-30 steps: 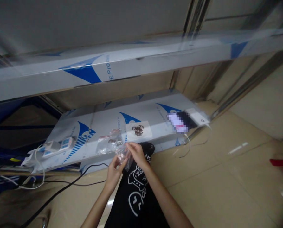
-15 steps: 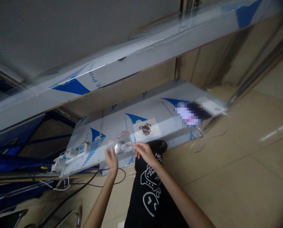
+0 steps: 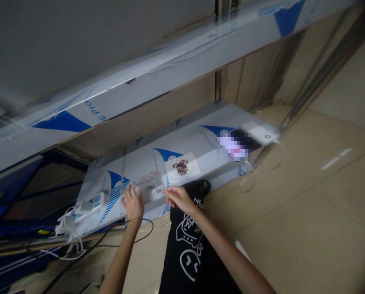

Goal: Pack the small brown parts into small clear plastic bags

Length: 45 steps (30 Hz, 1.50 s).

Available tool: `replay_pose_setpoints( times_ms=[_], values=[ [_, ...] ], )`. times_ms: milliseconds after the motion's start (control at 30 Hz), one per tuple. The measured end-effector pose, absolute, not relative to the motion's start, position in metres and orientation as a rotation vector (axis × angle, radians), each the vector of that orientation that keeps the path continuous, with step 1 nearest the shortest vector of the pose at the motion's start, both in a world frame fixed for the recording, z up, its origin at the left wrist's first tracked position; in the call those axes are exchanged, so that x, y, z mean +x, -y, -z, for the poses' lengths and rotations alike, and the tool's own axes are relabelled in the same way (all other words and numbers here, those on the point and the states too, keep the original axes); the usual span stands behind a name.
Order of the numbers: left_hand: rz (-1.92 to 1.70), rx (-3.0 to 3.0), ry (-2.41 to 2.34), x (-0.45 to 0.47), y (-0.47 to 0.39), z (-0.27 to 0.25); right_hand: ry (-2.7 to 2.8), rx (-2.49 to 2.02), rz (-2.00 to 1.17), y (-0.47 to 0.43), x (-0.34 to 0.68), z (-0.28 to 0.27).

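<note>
In the head view the hands are apart, the left hand (image 3: 133,203) palm down with fingers spread at the left side of the bag (image 3: 154,190), which lies on the shelf (image 3: 133,163), the right hand (image 3: 180,199) bent-fingered at its right edge, pinching or not I cannot tell.

Shelf (image 3: 192,139) (blue-printed), clear bag (image 3: 153,189), white sheet (image 3: 193,166)
</note>
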<state>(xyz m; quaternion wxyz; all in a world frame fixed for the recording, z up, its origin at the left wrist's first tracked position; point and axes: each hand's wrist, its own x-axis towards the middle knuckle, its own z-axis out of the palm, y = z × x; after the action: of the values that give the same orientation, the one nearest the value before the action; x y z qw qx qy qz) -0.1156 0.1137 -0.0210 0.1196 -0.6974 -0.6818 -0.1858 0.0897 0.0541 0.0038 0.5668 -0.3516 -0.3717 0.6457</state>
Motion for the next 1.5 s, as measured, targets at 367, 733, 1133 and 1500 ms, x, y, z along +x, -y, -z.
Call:
replay_pose_setpoints(
  times_ms=[367, 733, 1133, 1500],
  values=[
    [0.182, -2.394, 1.788, -0.078, -0.129, 0.033, 0.887, -0.81, -1.493, -0.053, 0.09, -0.004],
    [0.956, -2.283, 1.863, -0.068, -0.116, 0.002, 0.848, -0.862, -1.432, -0.054, 0.087, -0.002],
    [1.901, -2.484, 2.226, -0.036, -0.083, -0.045, 0.624, -0.909, -1.425, -0.065, 0.078, 0.003],
    [1.776, -2.587, 2.423, -0.032, -0.11, -0.038, 0.301, -0.68, -1.599, -0.061, 0.096, 0.007]
  ],
)
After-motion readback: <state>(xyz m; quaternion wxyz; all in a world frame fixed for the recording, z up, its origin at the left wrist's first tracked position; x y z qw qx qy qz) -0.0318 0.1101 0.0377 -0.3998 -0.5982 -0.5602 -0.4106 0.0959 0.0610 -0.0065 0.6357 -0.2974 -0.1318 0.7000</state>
